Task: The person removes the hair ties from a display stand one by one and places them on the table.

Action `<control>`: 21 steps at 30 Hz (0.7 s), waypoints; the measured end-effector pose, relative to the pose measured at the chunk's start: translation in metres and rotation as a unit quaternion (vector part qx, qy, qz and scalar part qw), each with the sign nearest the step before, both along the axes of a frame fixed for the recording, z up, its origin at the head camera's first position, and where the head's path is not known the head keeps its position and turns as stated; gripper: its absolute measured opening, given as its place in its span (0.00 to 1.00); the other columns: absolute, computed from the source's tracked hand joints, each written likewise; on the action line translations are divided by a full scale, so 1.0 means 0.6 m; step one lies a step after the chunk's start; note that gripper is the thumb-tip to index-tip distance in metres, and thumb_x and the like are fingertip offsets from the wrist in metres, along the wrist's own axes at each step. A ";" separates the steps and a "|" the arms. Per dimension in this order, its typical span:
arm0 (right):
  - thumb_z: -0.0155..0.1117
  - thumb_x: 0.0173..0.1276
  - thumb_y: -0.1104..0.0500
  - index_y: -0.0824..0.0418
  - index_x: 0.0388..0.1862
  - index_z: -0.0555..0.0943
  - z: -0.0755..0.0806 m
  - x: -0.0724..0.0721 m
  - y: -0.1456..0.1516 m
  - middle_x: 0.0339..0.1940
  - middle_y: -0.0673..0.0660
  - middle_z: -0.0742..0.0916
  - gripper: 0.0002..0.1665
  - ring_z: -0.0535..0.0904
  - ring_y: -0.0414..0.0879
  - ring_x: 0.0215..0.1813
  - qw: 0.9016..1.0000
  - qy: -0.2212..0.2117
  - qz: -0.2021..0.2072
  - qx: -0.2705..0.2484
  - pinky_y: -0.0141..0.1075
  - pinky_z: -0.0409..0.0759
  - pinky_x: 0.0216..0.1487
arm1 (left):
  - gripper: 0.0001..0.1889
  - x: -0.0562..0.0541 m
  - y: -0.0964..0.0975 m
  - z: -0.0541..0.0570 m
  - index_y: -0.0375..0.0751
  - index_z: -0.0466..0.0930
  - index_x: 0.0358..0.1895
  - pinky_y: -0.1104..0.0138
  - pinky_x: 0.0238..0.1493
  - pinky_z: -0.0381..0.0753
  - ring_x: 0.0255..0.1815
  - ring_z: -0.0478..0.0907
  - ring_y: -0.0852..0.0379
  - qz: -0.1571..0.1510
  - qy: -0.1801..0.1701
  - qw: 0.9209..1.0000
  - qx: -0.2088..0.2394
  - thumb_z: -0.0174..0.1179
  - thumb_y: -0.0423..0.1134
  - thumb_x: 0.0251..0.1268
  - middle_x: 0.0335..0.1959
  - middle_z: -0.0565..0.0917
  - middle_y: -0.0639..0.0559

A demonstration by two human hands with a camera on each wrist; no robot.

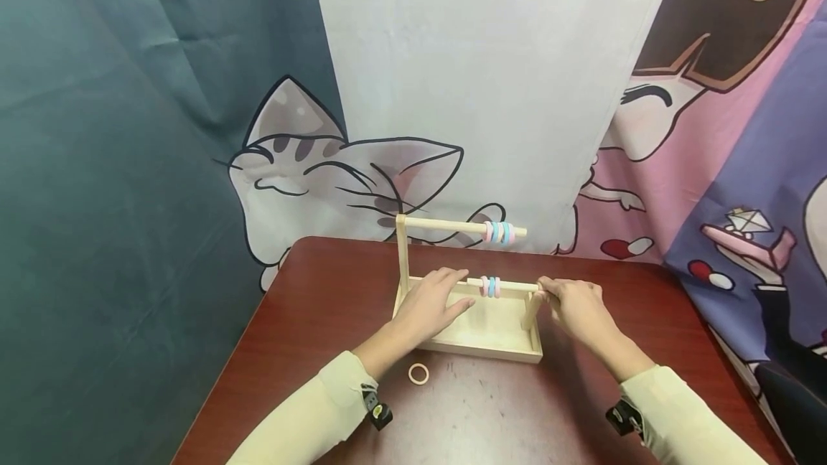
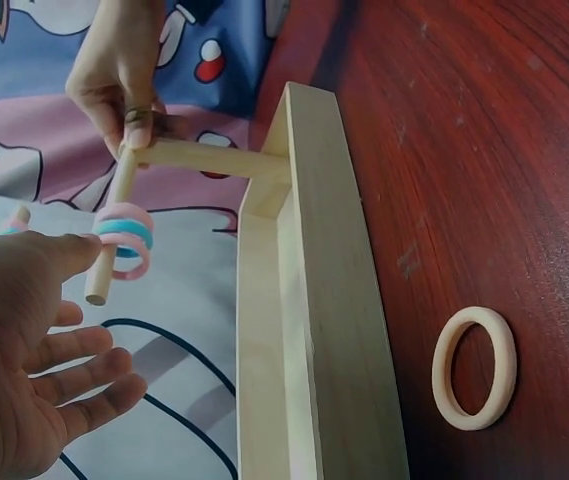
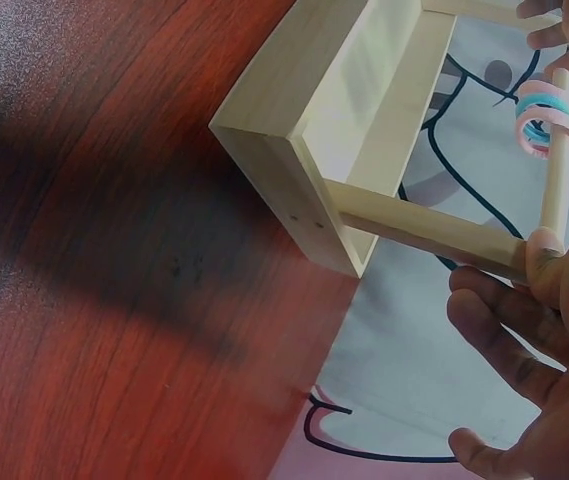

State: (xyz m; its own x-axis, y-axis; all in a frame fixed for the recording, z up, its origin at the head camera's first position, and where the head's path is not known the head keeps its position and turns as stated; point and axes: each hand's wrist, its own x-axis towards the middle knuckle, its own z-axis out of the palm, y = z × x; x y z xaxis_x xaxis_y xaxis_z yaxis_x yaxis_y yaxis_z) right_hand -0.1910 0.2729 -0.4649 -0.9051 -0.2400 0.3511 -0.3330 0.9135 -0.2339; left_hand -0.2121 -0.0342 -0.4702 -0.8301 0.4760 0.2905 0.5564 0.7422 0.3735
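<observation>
A pale wooden rack (image 1: 486, 354) has a tray base and two round bars at different heights. My right hand (image 1: 577, 309) pinches the corner where the lower bar (image 3: 557, 190) meets its short post (image 3: 434, 232), with thumb and forefinger at the joint. Two pink rings and a blue ring (image 1: 492, 287) hang on that bar, towards its free end. My left hand (image 1: 429, 305) is at the free end, fingers spread and holding nothing; its thumb overlaps the rings in the left wrist view. Pink, blue and plain rings (image 1: 496, 232) sit on the upper bar (image 1: 446, 224).
A loose plain wooden ring (image 1: 418, 374) lies on the dark red table (image 1: 304, 293), in front of the rack. The tall post (image 1: 403, 253) stands at the rack's left. Printed curtains (image 1: 491, 92) hang right behind the table.
</observation>
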 end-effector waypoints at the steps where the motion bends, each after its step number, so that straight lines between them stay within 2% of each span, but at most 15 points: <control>1: 0.73 0.76 0.63 0.56 0.38 0.83 0.000 0.000 0.000 0.32 0.57 0.91 0.06 0.91 0.68 0.41 1.000 0.000 0.000 0.000 0.70 0.77 0.44 | 0.30 -0.002 0.002 0.000 0.47 0.79 0.78 0.53 0.70 0.85 0.71 0.84 0.48 0.000 0.002 1.000 -0.002 0.65 0.58 0.82 0.71 0.86 0.49; 5: 0.73 0.76 0.63 0.52 0.30 0.76 0.003 -0.001 0.002 0.25 0.52 0.85 0.16 0.89 0.63 0.37 1.000 0.000 0.004 0.000 0.69 0.76 0.44 | 0.31 -0.012 0.013 0.000 0.49 0.78 0.79 0.55 0.70 0.85 0.71 0.84 0.50 -0.002 0.003 1.000 -0.010 0.65 0.58 0.81 0.71 0.86 0.50; 10: 0.73 0.76 0.63 0.51 0.29 0.75 0.004 -0.001 0.002 0.24 0.50 0.84 0.18 0.89 0.62 0.36 1.000 0.004 0.007 -0.004 0.69 0.77 0.43 | 0.30 -0.019 0.023 0.003 0.49 0.78 0.79 0.55 0.72 0.84 0.72 0.83 0.50 -0.006 -0.007 1.000 -0.002 0.65 0.57 0.81 0.71 0.86 0.50; 15: 0.74 0.75 0.63 0.53 0.33 0.79 0.002 -0.002 0.001 0.28 0.53 0.88 0.13 0.91 0.65 0.39 1.000 0.005 0.006 0.000 0.68 0.77 0.42 | 0.30 -0.023 0.031 0.002 0.50 0.79 0.78 0.55 0.73 0.83 0.72 0.83 0.51 -0.008 -0.016 1.000 -0.005 0.64 0.58 0.82 0.71 0.86 0.51; 21: 0.73 0.76 0.63 0.57 0.42 0.86 -0.002 -0.001 0.000 0.34 0.58 0.92 0.03 0.91 0.68 0.41 1.000 0.000 0.003 -0.002 0.70 0.77 0.44 | 0.29 -0.032 0.038 0.007 0.51 0.79 0.78 0.55 0.71 0.85 0.72 0.83 0.51 -0.006 -0.014 1.000 -0.018 0.63 0.58 0.82 0.71 0.86 0.52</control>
State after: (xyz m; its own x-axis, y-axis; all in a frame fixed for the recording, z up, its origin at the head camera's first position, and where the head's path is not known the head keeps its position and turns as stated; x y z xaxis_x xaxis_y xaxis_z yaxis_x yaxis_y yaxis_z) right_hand -0.1913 0.2730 -0.4660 -0.9035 -0.2433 0.3529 -0.3379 0.9108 -0.2371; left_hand -0.2311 -0.0115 -0.4658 -0.8318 0.4959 0.2493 0.5550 0.7489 0.3622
